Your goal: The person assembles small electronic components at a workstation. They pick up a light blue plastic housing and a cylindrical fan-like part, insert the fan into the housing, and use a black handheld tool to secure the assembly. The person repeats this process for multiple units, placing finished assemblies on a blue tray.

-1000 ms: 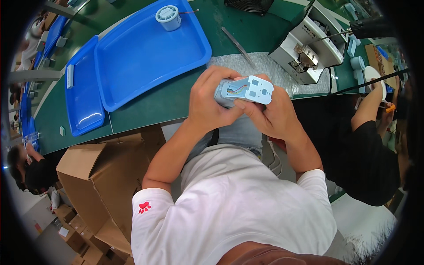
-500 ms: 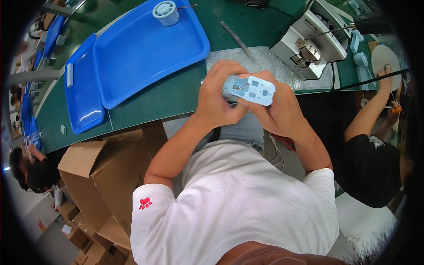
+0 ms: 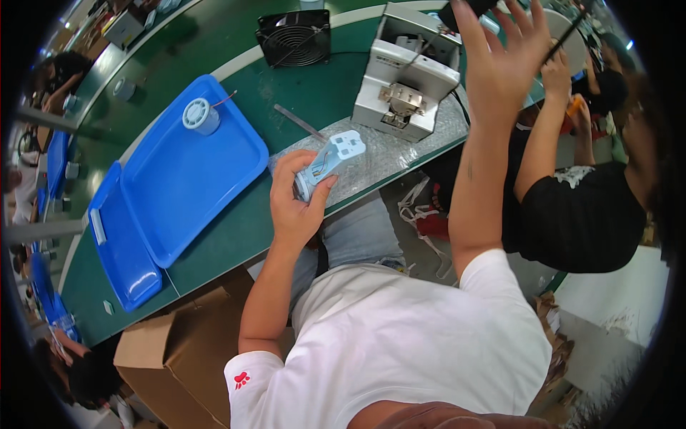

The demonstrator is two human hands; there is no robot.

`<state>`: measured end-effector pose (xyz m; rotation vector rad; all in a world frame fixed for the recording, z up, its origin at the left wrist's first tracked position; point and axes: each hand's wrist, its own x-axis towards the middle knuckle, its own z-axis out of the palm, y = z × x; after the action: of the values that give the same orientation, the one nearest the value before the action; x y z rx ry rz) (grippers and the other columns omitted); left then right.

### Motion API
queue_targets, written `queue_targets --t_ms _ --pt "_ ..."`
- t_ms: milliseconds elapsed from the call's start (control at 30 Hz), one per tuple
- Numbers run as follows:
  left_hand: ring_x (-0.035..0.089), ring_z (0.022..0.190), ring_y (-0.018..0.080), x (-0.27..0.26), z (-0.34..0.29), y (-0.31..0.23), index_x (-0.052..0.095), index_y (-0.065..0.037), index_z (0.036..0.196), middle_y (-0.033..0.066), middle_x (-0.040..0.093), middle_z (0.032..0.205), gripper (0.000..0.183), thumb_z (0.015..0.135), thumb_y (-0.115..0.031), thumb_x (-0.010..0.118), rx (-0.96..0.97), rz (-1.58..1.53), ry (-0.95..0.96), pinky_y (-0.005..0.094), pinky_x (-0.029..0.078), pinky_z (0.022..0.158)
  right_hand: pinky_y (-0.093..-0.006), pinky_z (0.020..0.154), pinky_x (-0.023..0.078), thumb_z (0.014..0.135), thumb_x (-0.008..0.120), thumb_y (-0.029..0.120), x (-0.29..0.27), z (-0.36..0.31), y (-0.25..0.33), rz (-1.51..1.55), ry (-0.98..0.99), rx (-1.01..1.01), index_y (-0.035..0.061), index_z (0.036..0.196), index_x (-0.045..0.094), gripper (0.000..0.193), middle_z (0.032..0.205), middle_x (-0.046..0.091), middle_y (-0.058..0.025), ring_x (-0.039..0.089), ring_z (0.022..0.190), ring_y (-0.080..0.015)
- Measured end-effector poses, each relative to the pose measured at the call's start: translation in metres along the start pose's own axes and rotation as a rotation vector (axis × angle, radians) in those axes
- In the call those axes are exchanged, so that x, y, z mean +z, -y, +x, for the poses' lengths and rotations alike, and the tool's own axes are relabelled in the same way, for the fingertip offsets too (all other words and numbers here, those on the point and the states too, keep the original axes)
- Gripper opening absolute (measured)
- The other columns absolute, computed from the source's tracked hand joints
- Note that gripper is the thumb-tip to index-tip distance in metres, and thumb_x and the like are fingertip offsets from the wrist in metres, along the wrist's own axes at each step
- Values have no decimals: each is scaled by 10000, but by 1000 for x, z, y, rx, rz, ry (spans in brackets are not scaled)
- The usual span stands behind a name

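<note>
My left hand (image 3: 294, 207) is wrapped round the lower end of a light-blue plastic housing (image 3: 330, 159), above the near edge of the bench. Thin coloured wires show inside its open side, and its flat end with square holes points up and away. My right hand (image 3: 504, 71) is raised at the upper right, fingers spread, holding nothing that I can see. By its fingertips is a black tool body (image 3: 468, 10), partly cut off, apparently a powered screwdriver, whose thin metal shaft (image 3: 426, 48) slants down toward a grey metal box machine (image 3: 400, 79).
Two blue trays (image 3: 168, 247) stand at the left, the larger holding a round light-blue fan unit (image 3: 201, 116). A metal strip (image 3: 300, 121) and bubble wrap (image 3: 364, 171) lie mid-bench. A black fan (image 3: 294, 39) stands farther back. A co-worker in black (image 3: 582, 214) sits close on my right.
My right hand has let go of the housing and swung up to the right, its fingers opening. The left hand keeps the housing, now tilted and lower left. The whole view has shifted.
</note>
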<state>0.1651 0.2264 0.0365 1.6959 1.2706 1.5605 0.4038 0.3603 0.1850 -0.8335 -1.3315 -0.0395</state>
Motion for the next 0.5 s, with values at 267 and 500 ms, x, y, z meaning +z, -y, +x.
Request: queue_targets --t_ms 267,500 --pt "623 1087 271 7 0 5 618 -16 1145 140 652 1168 369 829 -22 808 38 86 75 352 472 967 -260 539 520 1041 641 253 7 77 55 544 22 91 37 1187 547 277 858 632 -61 610 619 -122" --pt "652 1004 319 12 5 6 630 -13 1095 158 664 1115 360 794 -30 827 6 28 20 378 513 879 -233 517 473 1089 576 260 28 65 46 544 115 -171 41 1188 536 244 853 613 -35 575 590 -99"
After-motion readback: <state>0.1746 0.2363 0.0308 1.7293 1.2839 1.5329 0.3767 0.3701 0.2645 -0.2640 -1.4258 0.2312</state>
